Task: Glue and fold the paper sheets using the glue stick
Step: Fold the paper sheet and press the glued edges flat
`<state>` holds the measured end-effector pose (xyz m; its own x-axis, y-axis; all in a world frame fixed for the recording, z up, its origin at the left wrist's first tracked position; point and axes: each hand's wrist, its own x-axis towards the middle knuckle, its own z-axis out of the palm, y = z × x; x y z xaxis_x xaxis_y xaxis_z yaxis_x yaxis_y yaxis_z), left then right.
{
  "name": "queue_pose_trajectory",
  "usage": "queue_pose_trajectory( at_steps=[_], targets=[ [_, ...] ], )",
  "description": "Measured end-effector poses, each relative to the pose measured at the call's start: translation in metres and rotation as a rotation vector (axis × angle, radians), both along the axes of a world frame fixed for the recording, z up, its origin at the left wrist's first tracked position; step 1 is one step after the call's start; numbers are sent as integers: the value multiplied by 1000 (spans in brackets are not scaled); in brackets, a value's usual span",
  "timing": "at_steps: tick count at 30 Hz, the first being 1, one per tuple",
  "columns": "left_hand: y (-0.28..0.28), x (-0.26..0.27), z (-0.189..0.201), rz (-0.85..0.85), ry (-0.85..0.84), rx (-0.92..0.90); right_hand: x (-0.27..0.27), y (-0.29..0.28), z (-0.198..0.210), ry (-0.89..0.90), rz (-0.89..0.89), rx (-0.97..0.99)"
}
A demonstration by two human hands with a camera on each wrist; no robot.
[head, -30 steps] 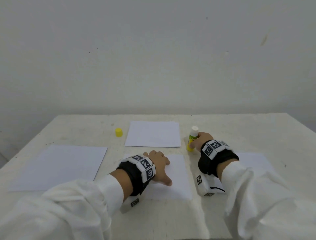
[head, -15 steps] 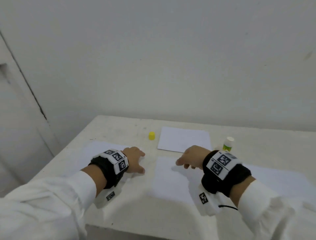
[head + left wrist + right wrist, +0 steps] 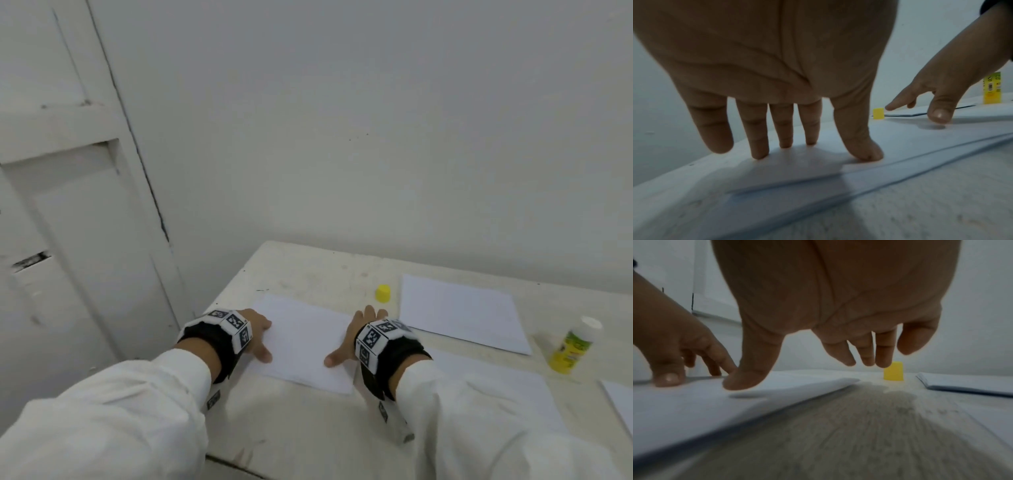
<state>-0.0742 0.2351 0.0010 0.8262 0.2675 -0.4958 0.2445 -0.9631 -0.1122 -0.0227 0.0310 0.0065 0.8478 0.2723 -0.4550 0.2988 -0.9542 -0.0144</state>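
Neither hand grips anything: the left hand point(image 3: 255, 334) lies spread with straight fingers, its thumb and fingertips point(image 3: 865, 154) resting on the left end of the paper sheet point(image 3: 305, 342) at lower centre of the head view, while the right hand point(image 3: 356, 337) is flat and spread at the sheet's right edge, its thumb hovering just above the paper in the right wrist view – contact there cannot be told. The left wrist view shows layered edges along the near side, so this sheet appears folded or stacked. Paper like this will likely be very light, limp and easy to slide on the table point(image 3: 308, 428), and it creases for good once pressed; the sensible hold is at the corners or along an edge, pinned flat with one hand while the other lifts. Right of the hands lies a second sheet point(image 3: 459, 318), and between the two stands a small yellow cap point(image 3: 383, 293). Further out, at the right edge of the frame, the glue stick point(image 3: 573, 344) stands upright and uncapped – rigid, light, easy to tip, best taken round its barrel. Its yellow and green label carries dark print, too small and blurred to read. Another sheet's corner point(image 3: 616, 397) shows at lower right.
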Motion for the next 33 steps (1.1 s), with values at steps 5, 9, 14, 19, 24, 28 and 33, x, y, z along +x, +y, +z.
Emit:
queue_pose_trajectory(
  at_steps=[5,9,14,19,24,28,33],
  targets=[
    [-1,5,-1,-31,1,16,7,8,-9,34,-25,-40],
    [4,6,-6,-47,14,37,3,18,-6,-20,-7,31],
    [11,7,-11,-5,-14,5,-11,25,-3,63,-256,558],
    [14,2,-13,76,-88,-81,-23,19,-9,299,-570,793],
    [19,-4,-19,196,-221,-151,-37,18,-17,164,-472,889],
    [31,-7,-16,312,-282,-259,-49,16,-15,269,-431,1052],
    [56,-8,-4,465,-346,-593,-55,18,-18,317,-362,1055]
  ],
)
